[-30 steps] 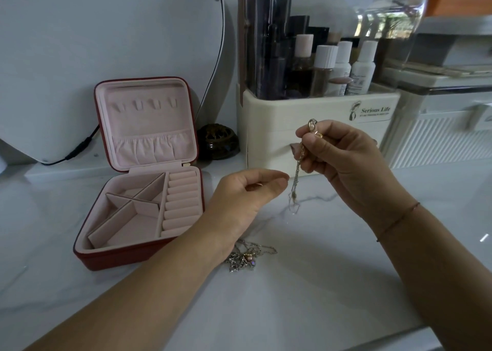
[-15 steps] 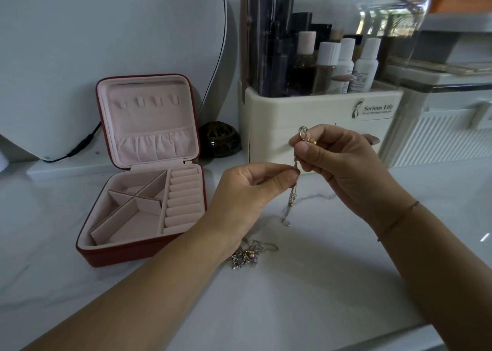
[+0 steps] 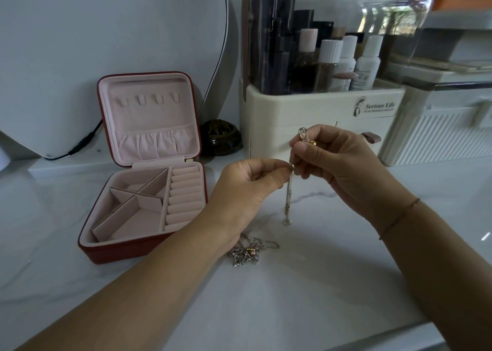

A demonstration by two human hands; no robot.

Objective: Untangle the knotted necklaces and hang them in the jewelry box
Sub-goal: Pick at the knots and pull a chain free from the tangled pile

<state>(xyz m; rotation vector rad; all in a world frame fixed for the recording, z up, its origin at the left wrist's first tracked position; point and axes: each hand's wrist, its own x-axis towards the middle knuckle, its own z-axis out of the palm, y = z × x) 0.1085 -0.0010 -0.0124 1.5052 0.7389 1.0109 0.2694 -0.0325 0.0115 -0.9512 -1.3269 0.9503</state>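
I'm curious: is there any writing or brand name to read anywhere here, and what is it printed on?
"Serious Life": on the label on the front of the cream organizer.
Smaller line just under those words on the same label: too small to read.
Print on the white bottle in the organizer: too blurred to read.
I see no other text.

The left hand (image 3: pixel 247 188) partly hides the tangled necklaces (image 3: pixel 246 253).
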